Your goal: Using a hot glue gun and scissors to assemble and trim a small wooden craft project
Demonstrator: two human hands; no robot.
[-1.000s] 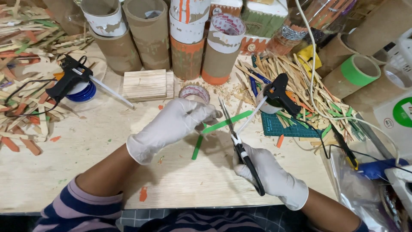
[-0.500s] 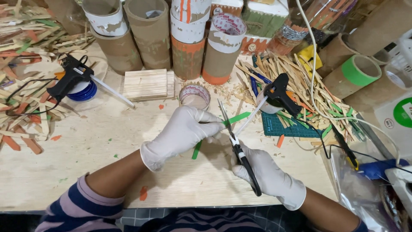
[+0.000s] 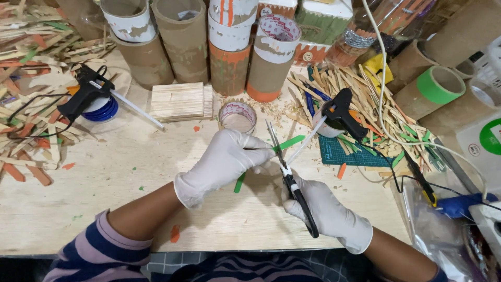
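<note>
1. Head view: your left hand, gloved, pinches a green stick whose long axis runs up-right past its fingertips.
2. Your right hand grips black scissors, blades parted around the stick just beside the left fingertips.

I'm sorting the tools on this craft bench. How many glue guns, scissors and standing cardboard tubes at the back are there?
Glue guns: 2, one at the left, one at the right
Scissors: 1, in the right hand, pair
Standing cardboard tubes: 4 clearly seen, for example
Total: 7
</note>
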